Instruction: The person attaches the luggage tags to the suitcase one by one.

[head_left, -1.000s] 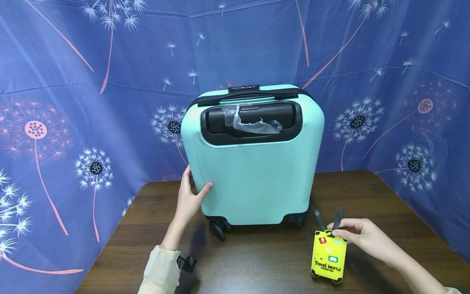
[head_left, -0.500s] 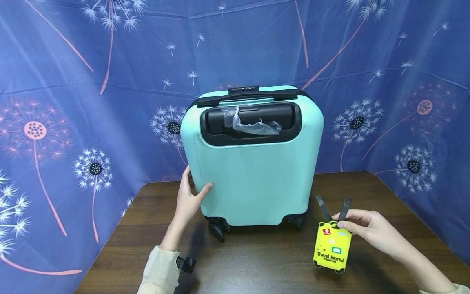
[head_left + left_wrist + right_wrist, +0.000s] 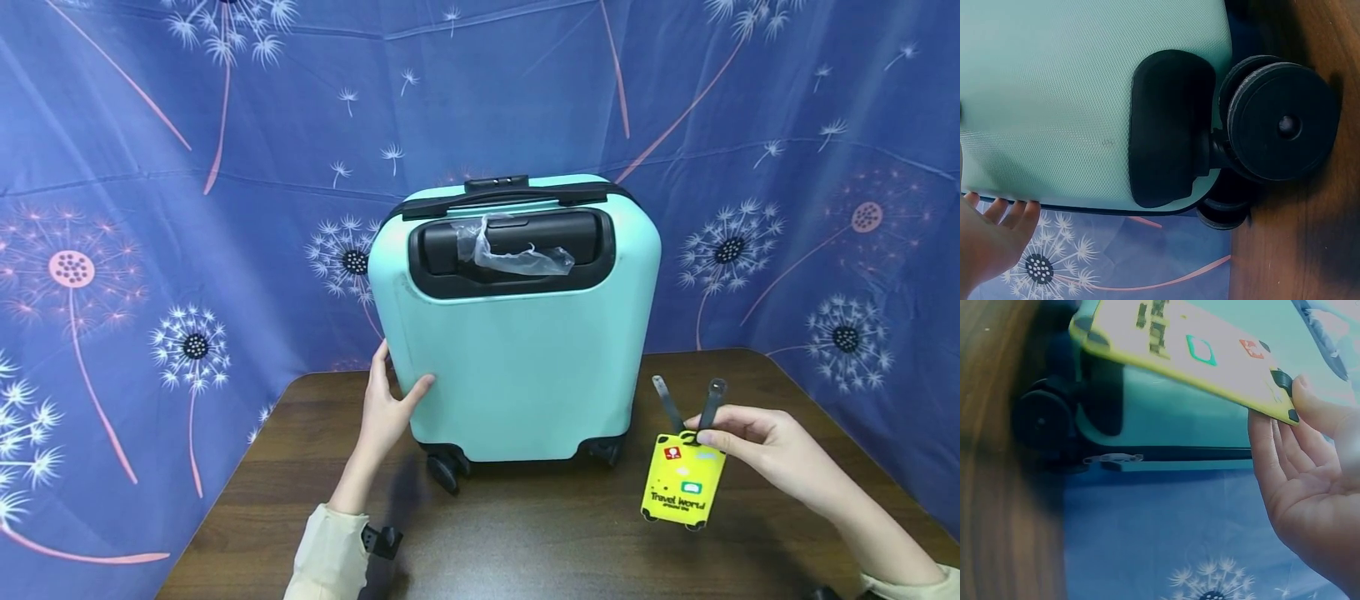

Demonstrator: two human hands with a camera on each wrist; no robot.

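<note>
A mint-green suitcase [image 3: 525, 375] stands upright on the table, its front towards me. My left hand [image 3: 384, 417] holds its left side, thumb on the front face and fingers around the side. In the left wrist view those fingers [image 3: 1013, 215] reach the suitcase's far edge. To the right of the suitcase, my right hand [image 3: 776, 454] pinches a yellow luggage tag [image 3: 682, 487] at its top, by the black strap [image 3: 712, 404]. The strap's two ends stick up apart. The tag, printed "Travel World", hangs above the table, slightly tilted.
The brown wooden table [image 3: 495, 542] runs under everything. A blue dandelion-print cloth [image 3: 225, 208] hangs behind and at both sides. Crumpled clear plastic [image 3: 517, 250] clings to the suitcase's black handle recess. Black wheels [image 3: 1285, 122] support the suitcase.
My right hand has raised the luggage tag and shifted slightly to the right, keeping its pinch. The left hand and the suitcase stay in place.
</note>
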